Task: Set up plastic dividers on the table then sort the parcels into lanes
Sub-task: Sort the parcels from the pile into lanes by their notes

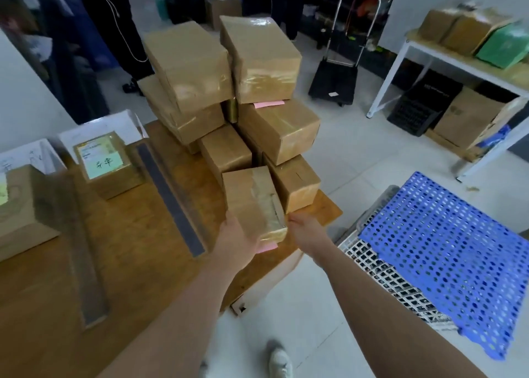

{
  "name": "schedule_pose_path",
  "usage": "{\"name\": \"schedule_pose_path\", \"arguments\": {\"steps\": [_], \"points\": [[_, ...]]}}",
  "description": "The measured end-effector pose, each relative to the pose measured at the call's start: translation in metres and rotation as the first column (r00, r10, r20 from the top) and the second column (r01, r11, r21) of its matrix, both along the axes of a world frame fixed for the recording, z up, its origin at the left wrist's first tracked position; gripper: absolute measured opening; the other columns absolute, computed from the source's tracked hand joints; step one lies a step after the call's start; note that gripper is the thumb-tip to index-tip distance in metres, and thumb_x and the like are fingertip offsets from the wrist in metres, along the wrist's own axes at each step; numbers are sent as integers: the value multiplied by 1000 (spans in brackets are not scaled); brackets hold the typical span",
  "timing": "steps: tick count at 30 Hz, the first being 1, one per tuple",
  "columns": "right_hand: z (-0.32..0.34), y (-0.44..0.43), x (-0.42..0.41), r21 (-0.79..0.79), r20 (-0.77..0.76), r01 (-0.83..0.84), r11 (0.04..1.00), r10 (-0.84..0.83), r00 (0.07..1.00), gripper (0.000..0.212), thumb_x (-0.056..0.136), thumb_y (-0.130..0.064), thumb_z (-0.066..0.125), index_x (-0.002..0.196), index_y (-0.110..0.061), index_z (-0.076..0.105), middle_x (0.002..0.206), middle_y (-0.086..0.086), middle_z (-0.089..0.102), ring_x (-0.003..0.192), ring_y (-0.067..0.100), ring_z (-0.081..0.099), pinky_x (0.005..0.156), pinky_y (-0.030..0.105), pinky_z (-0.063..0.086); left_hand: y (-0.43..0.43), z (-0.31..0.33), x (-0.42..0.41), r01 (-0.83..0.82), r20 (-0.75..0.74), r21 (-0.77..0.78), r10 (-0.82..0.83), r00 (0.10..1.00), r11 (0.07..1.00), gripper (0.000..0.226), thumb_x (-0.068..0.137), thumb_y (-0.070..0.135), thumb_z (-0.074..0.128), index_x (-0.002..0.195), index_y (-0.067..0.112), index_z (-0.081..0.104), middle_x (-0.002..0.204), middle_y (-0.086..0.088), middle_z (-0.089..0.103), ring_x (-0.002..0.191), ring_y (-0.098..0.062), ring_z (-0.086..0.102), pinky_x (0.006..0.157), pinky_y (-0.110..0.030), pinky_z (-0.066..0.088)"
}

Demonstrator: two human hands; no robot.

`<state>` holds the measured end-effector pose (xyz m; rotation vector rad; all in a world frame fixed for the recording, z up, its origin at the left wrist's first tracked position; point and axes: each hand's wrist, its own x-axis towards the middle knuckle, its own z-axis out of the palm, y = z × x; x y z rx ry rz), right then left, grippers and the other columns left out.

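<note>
A small taped brown parcel with a pink label under its near end is held between both hands at the right end of the wooden table. My left hand grips its near left corner. My right hand grips its near right edge. Behind it rises a stack of several brown parcels. Two clear plastic dividers with grey strips, the divider to the right and the divider to the left, stand on the table. A parcel with a green note sits in the lane between them, another parcel at far left.
A blue perforated mat lies over white crates at right. A black hand trolley stands on the tiled floor behind. A white shelf rack with boxes is at far right. A person stands beyond the table at upper left.
</note>
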<state>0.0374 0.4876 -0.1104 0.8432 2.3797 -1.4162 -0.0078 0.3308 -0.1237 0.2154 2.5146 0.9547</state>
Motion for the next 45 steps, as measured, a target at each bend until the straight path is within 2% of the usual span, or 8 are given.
{"name": "schedule_pose_path", "arguments": {"steps": [5,9,17,24,29,34,40,45], "points": [[-17,18,1,-202,-35,45,978,-53,998,26,87,-31,54,105,-36,72,111,-8,69,110,16,60,102,44,47,10,-11,8,-196,97,-31,198,975,980,79,94,50,54,152,11,16,145,-13,41,123,-28,49,89,-32,42],[-12,22,9,-334,-47,101,937,-123,991,37,96,-11,47,98,-34,75,122,-7,62,118,17,52,109,40,40,11,-19,29,-380,268,55,353,896,923,111,77,71,58,155,10,10,150,-13,36,130,-32,45,108,-42,41],[-20,35,18,-347,-67,65,936,-94,993,38,94,-9,48,78,-27,77,101,-4,68,90,14,59,85,26,43,17,-10,51,-536,488,119,421,765,836,158,29,104,46,158,23,5,160,-4,26,143,-32,31,117,-53,27],[-7,51,25,-373,-169,123,920,-198,965,18,89,-9,62,103,-17,69,103,-3,66,95,13,58,70,22,41,14,0,63,-778,795,341,279,538,527,55,89,52,58,133,20,52,123,-11,64,114,-31,58,101,-52,45],[-16,59,30,-366,-128,165,916,-225,966,33,100,-23,49,132,-20,54,125,2,57,113,20,56,94,37,50,19,-7,70,-847,851,391,209,482,362,52,90,51,50,129,17,56,125,-15,63,117,-38,57,103,-58,43],[-11,54,30,-545,-14,115,831,-146,989,53,104,-41,26,101,-22,76,112,-3,72,115,15,58,103,42,41,30,-8,68,-873,844,390,265,466,292,41,98,31,49,133,10,52,126,-18,62,116,-38,59,85,-51,56],[-5,54,28,-253,-125,-144,957,116,985,11,92,-26,64,98,-25,74,113,-3,66,106,16,60,85,25,50,28,-24,71,-853,774,337,399,492,399,41,105,16,32,146,19,39,139,-16,54,111,-37,63,76,-47,59],[-13,50,18,-275,-30,-165,947,163,986,59,83,-22,77,136,-26,51,121,-9,62,100,11,63,87,31,56,25,-26,67,-800,637,302,514,574,519,49,106,24,30,152,39,25,148,-1,45,126,-34,53,80,-47,60]]}}
